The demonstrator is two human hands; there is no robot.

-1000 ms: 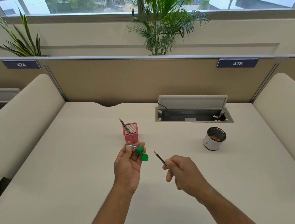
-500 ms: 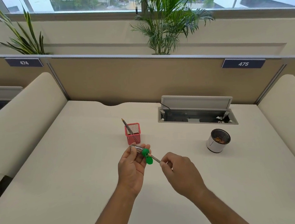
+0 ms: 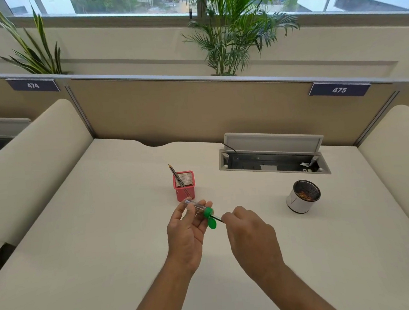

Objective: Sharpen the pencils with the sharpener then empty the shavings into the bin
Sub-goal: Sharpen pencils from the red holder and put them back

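Right hand [image 3: 249,234]: fingers pinch 1 pencil [image 3: 218,218], tip inside sharpener [image 3: 199,208]. Left hand [image 3: 187,232]: fingers grasp the clear sharpener above bench [image 3: 107,236]. Beyond: red holder [image 3: 184,185]; bin [image 3: 302,199], right, containing shavings.

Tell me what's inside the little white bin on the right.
The white bin holds orange-brown bits, likely shavings, against its dark inside. Its near wall hides how deep they go.

The smooth cream desk top [image 3: 102,236] carries a square red wire-mesh pencil holder [image 3: 186,193] near its middle, a small white cylindrical bin [image 3: 300,204] well apart to its right, and a grey recessed cable box [image 3: 274,164] behind, lid raised.
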